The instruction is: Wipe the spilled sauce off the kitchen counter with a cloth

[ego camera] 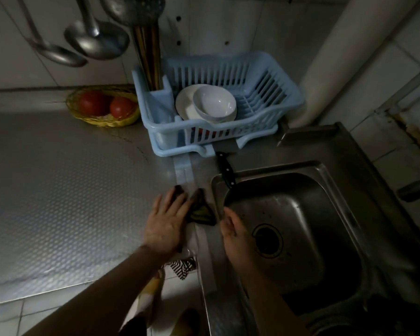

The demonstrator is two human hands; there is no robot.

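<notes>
1. honestly, hard to read much in this light. pressing down with the left hand (166, 221), fingers straight and spread, not clenched, over a dark cloth (201, 213) with a yellowish patch. sitting right at the counter (58, 190) edge, touching the sink (344, 151) rim.
2. holding the right hand (233, 229) loosely cupped over the sink rim, at 3 o'clock of the cloth, gripping nothing. probably there to catch the runoff.
3. can't pin down the sauce for sure. maybe the dark smudges at 12 o'clock of the left fingertips, maybe just more cloth.
4. could easily smear it around instead of lifting it, pushing with a flat palm and no fold.
5. worth watching the knife (226, 170) at 1 o'clock of the cloth, black handle out over the basin. could clip it on a forward swipe and tip it in, right by the right hand.
6. might also shove sauce under the blue dish rack (228, 135) at 12 o'clock, a pain to reach afterwards.
</notes>
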